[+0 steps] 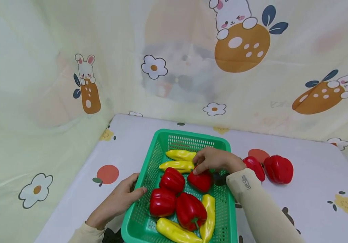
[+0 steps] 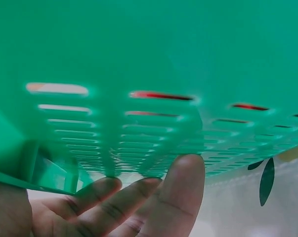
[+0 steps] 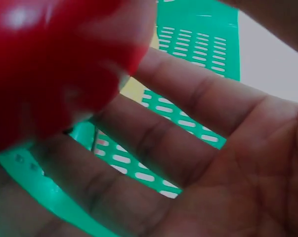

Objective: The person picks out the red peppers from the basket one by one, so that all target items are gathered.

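A green plastic basket (image 1: 192, 134) holds red bell peppers (image 1: 191, 211) and long yellow peppers (image 1: 177, 231). At its left side my left hand (image 1: 120, 195) grips the rim, the thumb over the edge. The left wrist view has that hand (image 2: 124, 212) with fingers below the slotted basket wall (image 2: 139, 44). Inside the basket, at the right, my right hand (image 1: 214, 159) holds a red bell pepper (image 1: 202, 181) from above. Seen by the right wrist camera, the fingers reach round the pepper (image 3: 64, 64). Two yellow peppers (image 1: 177, 166) lie just left of this hand.
Two more red bell peppers (image 1: 278, 169) lie on the patterned tablecloth (image 1: 310, 202) right of the basket, one partly hidden by my right wrist. A printed curtain (image 1: 186, 30) closes off the back and the left side.
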{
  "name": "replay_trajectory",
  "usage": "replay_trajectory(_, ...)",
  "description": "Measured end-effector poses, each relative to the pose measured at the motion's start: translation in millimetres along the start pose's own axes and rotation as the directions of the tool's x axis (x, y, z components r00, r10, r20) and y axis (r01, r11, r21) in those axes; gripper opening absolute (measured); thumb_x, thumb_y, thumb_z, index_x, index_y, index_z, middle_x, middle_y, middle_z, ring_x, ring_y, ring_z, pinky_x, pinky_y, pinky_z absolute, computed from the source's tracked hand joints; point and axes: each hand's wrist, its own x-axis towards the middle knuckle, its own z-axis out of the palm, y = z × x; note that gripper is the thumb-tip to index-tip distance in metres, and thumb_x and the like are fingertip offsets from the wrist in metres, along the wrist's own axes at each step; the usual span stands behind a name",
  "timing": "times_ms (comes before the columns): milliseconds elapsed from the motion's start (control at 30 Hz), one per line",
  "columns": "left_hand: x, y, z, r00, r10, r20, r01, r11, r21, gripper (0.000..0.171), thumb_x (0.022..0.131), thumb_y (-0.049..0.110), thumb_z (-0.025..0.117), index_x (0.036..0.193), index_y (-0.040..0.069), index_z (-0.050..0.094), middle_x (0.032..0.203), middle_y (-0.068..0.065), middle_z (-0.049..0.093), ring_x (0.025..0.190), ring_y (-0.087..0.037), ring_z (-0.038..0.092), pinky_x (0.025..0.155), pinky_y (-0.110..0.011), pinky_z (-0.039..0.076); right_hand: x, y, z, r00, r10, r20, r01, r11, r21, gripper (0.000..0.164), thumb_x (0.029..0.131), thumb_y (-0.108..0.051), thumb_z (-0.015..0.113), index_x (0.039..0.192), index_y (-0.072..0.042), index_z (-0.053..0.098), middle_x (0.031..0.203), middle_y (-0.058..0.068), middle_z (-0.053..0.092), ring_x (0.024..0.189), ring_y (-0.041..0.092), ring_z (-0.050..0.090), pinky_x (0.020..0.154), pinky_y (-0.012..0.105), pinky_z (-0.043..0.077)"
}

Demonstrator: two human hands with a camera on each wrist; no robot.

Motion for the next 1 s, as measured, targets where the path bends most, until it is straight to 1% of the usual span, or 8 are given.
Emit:
replay_trajectory(200,-0.9,-0.3,2.1,1.000,-0.012,0.000,0.012,1.000,-0.002,0.050,0.105,0.012,0.053,0.151,-0.004,0.040,0.134,-0.031,0.059,0.097,-0.035,0.076,0.072,-0.048,0.066,4.4,5.5,6.6,0.999,-0.001,0.035,-0.001,0.998,0.058,0.043,0.087,-0.017,0.083,0.125,0.001,0.071,0.113,0.008,0.072,0.104,0.024,0.063,0.088,0.038,0.063)
replay_trajectory(267,-1.0,-0.4,2.4,1.000,-0.007,0.002,0.007,1.000,-0.007,0.050,0.105,0.012,0.053,0.151,-0.004,0.040,0.134,-0.031,0.059,0.097,-0.034,0.076,0.073,-0.048,0.066,5.3,7.0,8.6,0.999,-0.006,0.042,0.003,0.997,0.077,0.042,0.087,-0.017,0.083,0.124,0.000,0.071,0.111,0.008,0.072,0.102,0.024,0.064,0.087,0.038,0.063)
replay_trajectory(367,-0.8,-0.5,2.5,1.000,-0.002,0.008,0.002,1.000,-0.010,0.050,0.105,0.012,0.054,0.150,-0.005,0.040,0.134,-0.032,0.059,0.097,-0.034,0.076,0.073,-0.048,0.066,6.7,8.7,11.7,0.997,-0.029,0.077,0.020,0.993,0.115,0.040,0.087,-0.015,0.082,0.122,-0.001,0.070,0.107,0.009,0.072,0.098,0.023,0.065,0.085,0.037,0.063)
replay_trajectory(533,-0.8,-0.9,1.6,1.000,0.023,0.012,-0.023,1.000,-0.011,0.051,0.105,0.010,0.053,0.150,-0.007,0.039,0.133,-0.032,0.059,0.097,-0.033,0.075,0.073,-0.047,0.066,10.1,11.0,16.2,0.989,-0.074,0.127,0.053,0.986,0.156,0.035,0.087,-0.014,0.082,0.118,-0.001,0.070,0.101,0.008,0.071,0.089,0.020,0.066,0.080,0.033,0.062)
replay_trajectory(667,-1.3,-2.1,1.5,0.999,0.038,0.013,-0.038,0.999,-0.007,0.050,0.105,0.010,0.053,0.150,-0.008,0.040,0.132,-0.032,0.060,0.097,-0.033,0.074,0.074,-0.046,0.066,12.0,13.5,18.1,0.988,-0.089,0.126,0.071,0.988,0.139,0.033,0.088,-0.016,0.081,0.116,-0.003,0.071,0.097,0.006,0.072,0.085,0.018,0.066,0.078,0.030,0.061)
replay_trajectory(767,-1.2,-2.7,1.4,0.999,0.039,0.015,-0.039,0.999,-0.004,0.050,0.105,0.010,0.053,0.149,-0.008,0.040,0.130,-0.030,0.062,0.098,-0.034,0.074,0.075,-0.045,0.066,12.7,14.9,18.4,0.987,-0.092,0.130,0.075,0.988,0.135,0.034,0.088,-0.017,0.080,0.118,-0.003,0.071,0.099,0.007,0.072,0.086,0.018,0.065,0.079,0.030,0.060)
replay_trajectory(867,-1.0,-2.8,1.3,0.999,0.039,0.014,-0.039,0.999,-0.001,0.049,0.105,0.010,0.053,0.149,-0.007,0.041,0.127,-0.028,0.064,0.096,-0.035,0.074,0.075,-0.045,0.066,12.3,14.8,18.0,0.988,-0.091,0.124,0.074,0.988,0.138,0.037,0.088,-0.018,0.080,0.121,-0.003,0.070,0.103,0.008,0.070,0.088,0.019,0.064,0.079,0.031,0.060)
replay_trajectory(1000,-1.1,-2.3,1.5,0.999,0.041,0.018,-0.041,0.999,-0.003,0.050,0.105,0.010,0.053,0.150,-0.007,0.040,0.127,-0.027,0.064,0.095,-0.034,0.074,0.075,-0.045,0.066,11.0,13.6,16.9,0.993,-0.080,0.085,0.069,0.989,0.132,0.045,0.087,-0.020,0.080,0.125,-0.003,0.065,0.105,0.009,0.069,0.091,0.021,0.064,0.081,0.032,0.060)
